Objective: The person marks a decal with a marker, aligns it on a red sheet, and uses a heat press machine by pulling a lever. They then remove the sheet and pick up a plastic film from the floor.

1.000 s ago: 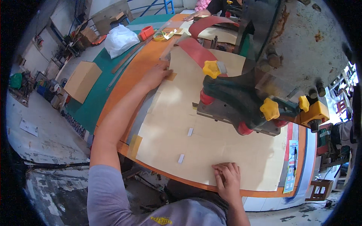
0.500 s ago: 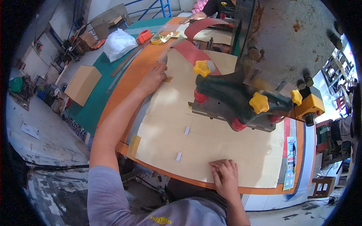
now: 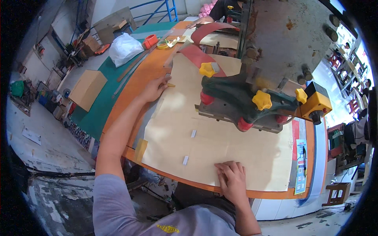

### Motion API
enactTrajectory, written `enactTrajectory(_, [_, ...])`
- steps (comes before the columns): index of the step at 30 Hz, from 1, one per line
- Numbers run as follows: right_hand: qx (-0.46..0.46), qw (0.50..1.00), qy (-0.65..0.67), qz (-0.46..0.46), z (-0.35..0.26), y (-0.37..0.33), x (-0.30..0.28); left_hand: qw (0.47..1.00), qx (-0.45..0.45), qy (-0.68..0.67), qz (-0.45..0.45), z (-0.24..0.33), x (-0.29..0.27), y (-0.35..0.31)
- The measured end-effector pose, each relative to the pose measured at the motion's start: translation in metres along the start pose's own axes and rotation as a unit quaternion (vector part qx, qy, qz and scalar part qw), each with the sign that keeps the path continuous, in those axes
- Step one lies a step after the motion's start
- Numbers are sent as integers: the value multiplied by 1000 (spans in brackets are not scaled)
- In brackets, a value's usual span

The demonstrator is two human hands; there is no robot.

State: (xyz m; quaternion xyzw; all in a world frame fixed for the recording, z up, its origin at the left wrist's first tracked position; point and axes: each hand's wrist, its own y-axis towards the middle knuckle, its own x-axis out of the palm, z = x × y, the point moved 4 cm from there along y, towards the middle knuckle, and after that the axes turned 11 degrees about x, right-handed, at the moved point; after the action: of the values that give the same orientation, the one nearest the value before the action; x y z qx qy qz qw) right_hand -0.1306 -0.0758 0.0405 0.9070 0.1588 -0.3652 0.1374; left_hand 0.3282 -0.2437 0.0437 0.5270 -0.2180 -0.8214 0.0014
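Observation:
A large cream sheet (image 3: 220, 153) lies across the table, under the machine's head. At its left edge my left hand (image 3: 153, 89) is bent, thumb and fingertips closed at a small strip of brown tape (image 3: 171, 85). On the sheet's near edge rests my right hand (image 3: 231, 179), fingers loosely bent and lying on the surface, with nothing seen in it. Two small white strips (image 3: 193, 133) sit on the sheet between my hands. Brown tape (image 3: 140, 151) covers its near left corner. Above the sheet stands a dark green press clamp (image 3: 232, 96) with yellow star knobs.
A red band (image 3: 197, 55) curves behind the clamp. Left lie a green mat (image 3: 92, 120), a cardboard box (image 3: 87, 89), a white plastic bag (image 3: 124, 48) and an orange tape dispenser (image 3: 150, 41). A blue leaflet with a pen (image 3: 300, 167) is right. Another person's hand (image 3: 201, 21) shows at the far end.
My left hand has drawn slightly left and nearer, its fingers now bent at the tape strip. My right hand stays on the near edge. The whole view has shifted slightly.

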Motion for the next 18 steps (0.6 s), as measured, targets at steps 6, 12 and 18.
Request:
enactTrajectory(6, [0, 999, -29, -19, -4, 0, 2, 999, -28, -32, 23, -6, -7, -16])
enactTrajectory(12, [-6, 999, -31, -11, -5, -1, 5, 997, -79, -22, -7, -15, -16, -8])
enactTrajectory(18, [-1, 999, -43, -2, -1, -2, 4, 981, -124, 12, -150, -16, -22, 25])
